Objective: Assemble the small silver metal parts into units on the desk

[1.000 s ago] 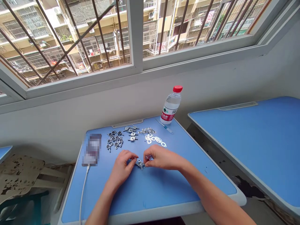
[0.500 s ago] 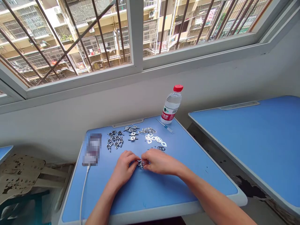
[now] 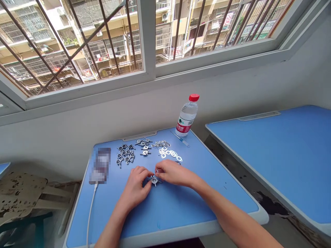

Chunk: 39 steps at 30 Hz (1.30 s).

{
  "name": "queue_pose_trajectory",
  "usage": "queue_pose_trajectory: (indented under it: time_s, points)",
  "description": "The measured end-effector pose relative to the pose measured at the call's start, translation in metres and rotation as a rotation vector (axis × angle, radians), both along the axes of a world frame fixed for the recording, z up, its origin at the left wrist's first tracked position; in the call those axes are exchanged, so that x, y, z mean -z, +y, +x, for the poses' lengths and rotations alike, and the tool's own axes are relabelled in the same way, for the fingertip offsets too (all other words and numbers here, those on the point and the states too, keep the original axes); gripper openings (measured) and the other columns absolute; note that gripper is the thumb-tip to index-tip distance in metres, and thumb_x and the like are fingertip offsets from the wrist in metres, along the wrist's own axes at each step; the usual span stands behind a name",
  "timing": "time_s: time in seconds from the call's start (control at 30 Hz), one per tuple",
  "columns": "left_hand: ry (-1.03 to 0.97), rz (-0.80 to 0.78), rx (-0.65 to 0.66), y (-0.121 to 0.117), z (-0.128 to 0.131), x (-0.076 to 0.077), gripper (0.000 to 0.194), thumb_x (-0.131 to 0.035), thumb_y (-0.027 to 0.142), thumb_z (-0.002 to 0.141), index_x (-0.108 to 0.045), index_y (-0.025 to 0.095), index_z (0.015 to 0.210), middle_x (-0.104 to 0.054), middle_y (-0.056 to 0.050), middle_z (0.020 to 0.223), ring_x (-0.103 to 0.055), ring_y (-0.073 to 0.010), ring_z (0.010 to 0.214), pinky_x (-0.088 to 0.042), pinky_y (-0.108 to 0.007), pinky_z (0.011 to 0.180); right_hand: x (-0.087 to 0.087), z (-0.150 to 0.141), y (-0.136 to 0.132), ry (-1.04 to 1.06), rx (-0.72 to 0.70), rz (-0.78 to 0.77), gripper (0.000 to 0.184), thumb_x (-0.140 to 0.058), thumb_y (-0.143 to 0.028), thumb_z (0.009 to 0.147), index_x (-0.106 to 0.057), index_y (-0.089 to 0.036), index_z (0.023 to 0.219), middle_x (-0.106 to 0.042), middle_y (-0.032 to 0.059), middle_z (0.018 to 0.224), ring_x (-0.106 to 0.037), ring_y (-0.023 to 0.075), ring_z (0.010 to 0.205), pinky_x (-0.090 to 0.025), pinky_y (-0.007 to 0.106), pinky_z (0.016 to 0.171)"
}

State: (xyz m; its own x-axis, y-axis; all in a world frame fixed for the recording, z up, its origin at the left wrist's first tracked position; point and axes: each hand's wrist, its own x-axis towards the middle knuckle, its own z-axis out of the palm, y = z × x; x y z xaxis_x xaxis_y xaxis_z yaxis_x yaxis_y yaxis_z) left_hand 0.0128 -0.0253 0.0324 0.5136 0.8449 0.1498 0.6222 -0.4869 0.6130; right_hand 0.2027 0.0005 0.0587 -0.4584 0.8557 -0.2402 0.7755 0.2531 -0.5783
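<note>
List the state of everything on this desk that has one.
Left hand, curled, beside the fitting
Right hand, fingers bunched above the fitting
Small metal fitting, between the hands
Loose metal fittings, clustered, unassembled
White flat rings, scattered
Water bottle, upright, red cap on
Small screwdriver, lying flat
Phone, lying flat, blurred, white cable attached
</note>
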Motion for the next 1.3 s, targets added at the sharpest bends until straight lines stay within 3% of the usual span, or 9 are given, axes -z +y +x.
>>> queue_pose_trajectory:
  time_s: [0.27, 0.47, 0.7, 1.3]
  points:
    - [0.059, -0.007, 0.038, -0.002, -0.001, 0.000, 0.026, -0.056, 0.009, 0.078, -0.061, 0.024, 0.099, -0.064, -0.004, 0.099, -0.055, -0.0239, 0.097, -0.041, -0.040, 0.087, -0.002, 0.013, 0.002, -0.054, -0.036, 0.006, 0.012, -0.058, -0.015, 0.077, -0.069, -0.019, 0.077, -0.071, 0.0043, 0.081, -0.061, 0.0191, 0.078, -0.032, 0.024, 0.059]
    - [0.120, 0.025, 0.051, 0.000, 0.000, 0.008, 0.020, -0.059, 0.011, 0.085, -0.061, 0.022, 0.101, -0.064, -0.004, 0.099, -0.054, -0.0234, 0.097, -0.040, -0.038, 0.085, 0.000, 0.008, 0.000, -0.186, -0.115, 0.022, 0.013, -0.060, -0.019, 0.077, -0.072, -0.019, 0.080, -0.073, 0.0076, 0.081, -0.064, 0.0233, 0.079, -0.027, 0.027, 0.056]
    - [0.174, 0.013, 0.062, 0.001, 0.002, 0.007, 0.013, -0.062, 0.016, 0.087, -0.061, 0.022, 0.098, -0.064, -0.004, 0.098, -0.055, -0.0231, 0.095, -0.040, -0.038, 0.083, 0.004, 0.003, -0.001, -0.230, -0.154, 0.028, 0.017, -0.055, -0.015, 0.076, -0.072, -0.018, 0.077, -0.074, 0.0100, 0.081, -0.066, 0.0243, 0.078, -0.024, 0.028, 0.054]
    - [0.216, 0.044, 0.042, -0.001, 0.002, 0.014, 0.014, -0.065, 0.011, 0.085, -0.060, 0.018, 0.095, -0.064, -0.002, 0.092, -0.055, -0.0218, 0.087, -0.042, -0.035, 0.074, -0.001, 0.002, -0.004, -0.284, -0.183, 0.002, 0.022, -0.050, -0.014, 0.082, -0.070, -0.017, 0.073, -0.072, 0.0079, 0.074, -0.063, 0.0186, 0.069, -0.020, 0.029, 0.052]
